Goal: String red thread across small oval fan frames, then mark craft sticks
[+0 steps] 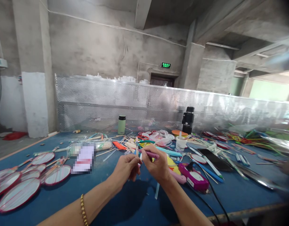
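Note:
My left hand [128, 165] is closed in a pinch around a thin, pale upright strip [136, 145]. Close beside it, almost touching, my right hand [158, 164] grips a purple pen-shaped tool [151, 154] whose tip points toward the left fingers. What exactly sits between the fingertips is partly hidden. Both hands are above the blue table [106, 204]. Under the right wrist lies a rounded pink piece [177, 177], partly covered by the hand. A translucent stick [157, 191] rests on the table below the hands.
Round red-rimmed fans [19, 194] lie at the left, near a blurred-out phone-like item [83, 158]. A purple power strip [193, 178] with black cables is at the right, beside a dark phone [214, 158]. Behind stand a white cup [181, 143], green tumbler [121, 125] and black bottle [188, 121].

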A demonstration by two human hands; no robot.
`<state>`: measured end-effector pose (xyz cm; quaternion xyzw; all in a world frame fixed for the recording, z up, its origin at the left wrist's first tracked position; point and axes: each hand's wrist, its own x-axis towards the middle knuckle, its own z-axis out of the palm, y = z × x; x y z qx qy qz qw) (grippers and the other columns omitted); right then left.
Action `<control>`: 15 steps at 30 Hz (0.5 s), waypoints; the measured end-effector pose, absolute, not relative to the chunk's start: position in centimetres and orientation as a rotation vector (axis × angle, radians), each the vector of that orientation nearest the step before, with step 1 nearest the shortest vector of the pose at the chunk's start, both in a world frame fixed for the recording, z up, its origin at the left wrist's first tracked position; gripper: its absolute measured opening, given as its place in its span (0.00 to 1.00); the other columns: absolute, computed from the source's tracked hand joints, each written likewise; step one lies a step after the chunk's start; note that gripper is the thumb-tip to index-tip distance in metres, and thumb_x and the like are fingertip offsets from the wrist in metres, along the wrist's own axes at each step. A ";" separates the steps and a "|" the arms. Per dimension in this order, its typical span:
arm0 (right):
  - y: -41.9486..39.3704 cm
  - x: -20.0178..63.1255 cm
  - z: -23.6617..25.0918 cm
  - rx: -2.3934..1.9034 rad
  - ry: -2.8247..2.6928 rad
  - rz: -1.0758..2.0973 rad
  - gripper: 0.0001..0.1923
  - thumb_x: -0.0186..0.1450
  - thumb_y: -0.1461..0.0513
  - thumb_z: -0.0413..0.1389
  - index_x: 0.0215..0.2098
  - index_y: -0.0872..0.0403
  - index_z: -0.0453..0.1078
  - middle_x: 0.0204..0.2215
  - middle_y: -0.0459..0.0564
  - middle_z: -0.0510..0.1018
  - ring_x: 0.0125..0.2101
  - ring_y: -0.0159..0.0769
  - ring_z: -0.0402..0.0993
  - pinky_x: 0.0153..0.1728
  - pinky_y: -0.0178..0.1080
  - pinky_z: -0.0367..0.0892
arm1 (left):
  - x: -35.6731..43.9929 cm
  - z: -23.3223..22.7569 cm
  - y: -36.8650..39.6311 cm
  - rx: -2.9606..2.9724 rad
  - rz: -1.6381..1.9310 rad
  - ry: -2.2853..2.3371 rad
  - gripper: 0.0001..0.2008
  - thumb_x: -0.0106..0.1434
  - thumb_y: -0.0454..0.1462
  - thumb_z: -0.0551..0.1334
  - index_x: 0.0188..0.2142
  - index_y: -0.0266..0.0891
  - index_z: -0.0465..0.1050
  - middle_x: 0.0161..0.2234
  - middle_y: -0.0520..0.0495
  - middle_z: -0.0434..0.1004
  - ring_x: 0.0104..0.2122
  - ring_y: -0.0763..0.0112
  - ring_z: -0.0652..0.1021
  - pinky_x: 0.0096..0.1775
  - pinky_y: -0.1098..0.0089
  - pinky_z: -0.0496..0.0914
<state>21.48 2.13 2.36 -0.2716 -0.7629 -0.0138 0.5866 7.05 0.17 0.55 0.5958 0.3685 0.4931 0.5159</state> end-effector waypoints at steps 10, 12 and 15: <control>2.2 21.5 2.4 -0.615 -1.760 -0.050 0.07 0.65 0.64 0.54 0.30 0.53 0.71 0.23 0.46 0.75 0.23 0.30 0.68 0.27 0.33 0.64 | 7.3 0.9 0.0 1.422 1.195 0.891 0.23 0.55 0.56 0.61 0.24 0.37 0.67 0.14 0.55 0.66 0.11 0.79 0.64 0.17 0.75 0.51; 2.2 21.5 2.5 -0.632 -1.775 -0.048 0.07 0.65 0.64 0.54 0.30 0.54 0.71 0.23 0.46 0.75 0.22 0.30 0.68 0.26 0.33 0.64 | 7.3 0.8 0.0 1.421 1.195 0.899 0.23 0.55 0.56 0.61 0.25 0.37 0.67 0.14 0.55 0.67 0.11 0.79 0.65 0.16 0.75 0.51; 2.1 21.4 2.6 -0.623 -1.773 -0.051 0.07 0.66 0.64 0.54 0.29 0.54 0.71 0.23 0.45 0.75 0.22 0.30 0.68 0.26 0.33 0.64 | 7.2 0.7 0.2 1.415 1.187 0.901 0.23 0.54 0.56 0.62 0.25 0.37 0.67 0.15 0.55 0.68 0.11 0.78 0.65 0.16 0.75 0.51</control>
